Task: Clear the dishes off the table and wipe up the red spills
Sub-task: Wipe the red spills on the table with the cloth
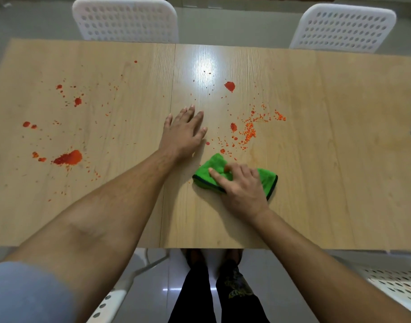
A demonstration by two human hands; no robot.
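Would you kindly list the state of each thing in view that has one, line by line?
Left hand: open, flat on the table, holding nothing.
Right hand: pressing on the green cloth, fingers bent.
Green cloth: bunched, lying on the table.
Table: no dishes seen, mostly unwiped.
Largest red spill: at left, untouched.
Red blob: beyond the cloth, untouched.
Orange-red crumbs: scattered, uncollected.
White chairs: at the far side, unoccupied.

A light wood-grain worktop (316, 159) is showing red spills (68, 157) and orange specks (250, 132); a bright green cloth (213, 169) with dark edging is lying there, behind it white perforated chairs (125, 19).
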